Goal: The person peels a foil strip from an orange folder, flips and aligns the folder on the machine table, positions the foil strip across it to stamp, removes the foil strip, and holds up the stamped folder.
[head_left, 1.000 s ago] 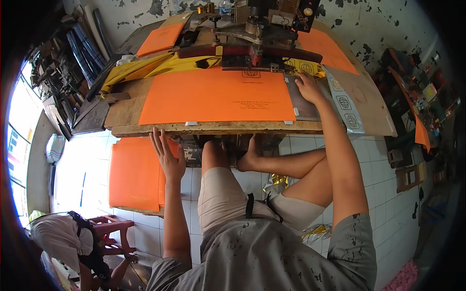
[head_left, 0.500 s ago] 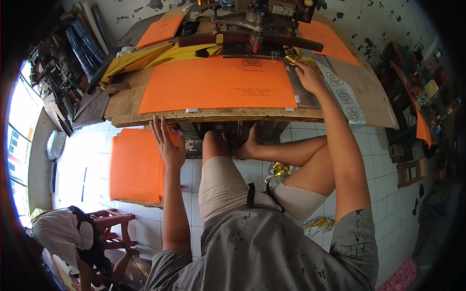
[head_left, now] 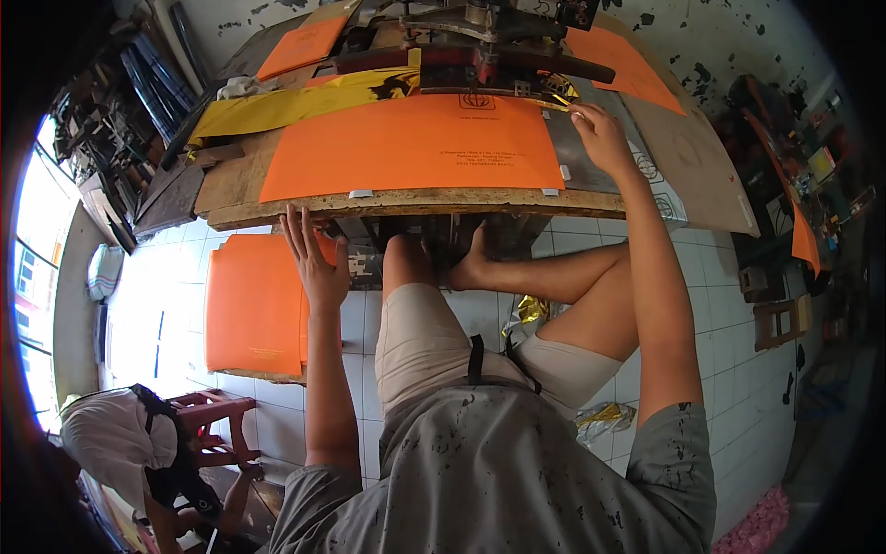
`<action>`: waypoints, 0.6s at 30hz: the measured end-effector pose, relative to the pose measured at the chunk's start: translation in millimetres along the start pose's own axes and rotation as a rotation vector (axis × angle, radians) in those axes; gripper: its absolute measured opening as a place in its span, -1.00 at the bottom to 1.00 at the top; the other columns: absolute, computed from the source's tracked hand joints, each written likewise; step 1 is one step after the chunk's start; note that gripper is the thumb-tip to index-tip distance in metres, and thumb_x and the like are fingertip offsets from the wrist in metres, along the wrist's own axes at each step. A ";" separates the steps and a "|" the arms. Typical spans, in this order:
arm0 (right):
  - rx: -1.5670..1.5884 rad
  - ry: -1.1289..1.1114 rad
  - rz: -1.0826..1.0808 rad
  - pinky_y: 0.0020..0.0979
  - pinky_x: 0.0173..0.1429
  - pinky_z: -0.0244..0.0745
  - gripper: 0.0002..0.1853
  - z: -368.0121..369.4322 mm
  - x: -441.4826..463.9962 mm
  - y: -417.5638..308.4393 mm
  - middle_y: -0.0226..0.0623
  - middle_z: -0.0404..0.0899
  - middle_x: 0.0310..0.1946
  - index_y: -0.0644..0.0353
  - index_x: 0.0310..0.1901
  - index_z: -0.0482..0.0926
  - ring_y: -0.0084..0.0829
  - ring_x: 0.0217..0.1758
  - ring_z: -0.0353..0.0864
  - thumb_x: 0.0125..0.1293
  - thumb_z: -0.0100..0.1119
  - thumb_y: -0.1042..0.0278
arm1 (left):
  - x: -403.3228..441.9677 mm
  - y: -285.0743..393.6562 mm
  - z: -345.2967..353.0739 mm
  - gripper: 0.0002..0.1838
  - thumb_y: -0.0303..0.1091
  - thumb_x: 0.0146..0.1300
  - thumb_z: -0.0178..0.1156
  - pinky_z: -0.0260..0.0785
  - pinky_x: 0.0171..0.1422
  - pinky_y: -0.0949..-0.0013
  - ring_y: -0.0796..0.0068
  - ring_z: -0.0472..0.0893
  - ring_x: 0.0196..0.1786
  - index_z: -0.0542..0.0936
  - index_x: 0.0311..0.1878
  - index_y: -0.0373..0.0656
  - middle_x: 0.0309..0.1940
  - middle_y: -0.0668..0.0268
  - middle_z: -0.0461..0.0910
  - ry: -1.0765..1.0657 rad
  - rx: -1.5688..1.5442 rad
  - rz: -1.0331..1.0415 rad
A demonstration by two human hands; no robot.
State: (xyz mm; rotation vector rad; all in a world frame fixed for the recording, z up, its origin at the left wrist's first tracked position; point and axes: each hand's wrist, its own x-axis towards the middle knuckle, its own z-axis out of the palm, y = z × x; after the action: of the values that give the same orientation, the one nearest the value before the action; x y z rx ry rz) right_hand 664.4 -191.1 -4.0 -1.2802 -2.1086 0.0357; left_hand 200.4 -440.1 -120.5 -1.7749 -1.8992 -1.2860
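A large orange sheet [head_left: 397, 152] printed with small dark text and a globe emblem lies on the wooden board [head_left: 231, 214] of a press. Across its far side stretches a yellow-gold foil strip [head_left: 305, 106], running under the press's dark metal arm [head_left: 480, 65]. At the foil's right end my right hand [head_left: 604, 138] is closed, with thumb and fingers pinching the gold foil. My left hand [head_left: 318, 268] is open at the board's front edge, fingers spread and fingertips near the wood. White tabs [head_left: 361, 194] sit along the sheet's edges.
Below the board at left is a stack of orange sheets [head_left: 254, 305]. More orange sheets [head_left: 628, 69] lie at the back. A clear strip with emblems [head_left: 666, 205] hangs at right. Foil scraps [head_left: 604, 420] lie on the floor. Another person [head_left: 120, 434] is at lower left, beside a red stool [head_left: 217, 420].
My right hand has moved slightly right and away from me, with gold foil at its fingertips. At left the foil strip, bunched before, now lies flatter and wider. My left hand stays near the edge.
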 end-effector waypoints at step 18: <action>0.235 -0.145 0.001 -0.32 0.13 0.52 -0.79 -113.4 -117.6 -108.0 -0.22 0.71 -0.09 0.28 -0.03 0.72 -0.27 0.01 0.69 0.53 0.18 0.34 | -8.7 178.6 15.6 -0.46 -0.29 0.48 0.17 0.30 0.49 0.18 0.20 0.47 0.43 0.41 0.45 -0.28 0.38 0.00 0.48 -0.483 -0.851 0.049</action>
State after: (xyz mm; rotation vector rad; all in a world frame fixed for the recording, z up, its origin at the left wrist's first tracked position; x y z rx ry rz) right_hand 677.6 -375.4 60.7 -1.1675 -2.1503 0.3767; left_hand 368.4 -457.4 -59.6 -2.7205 -1.5766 -1.9765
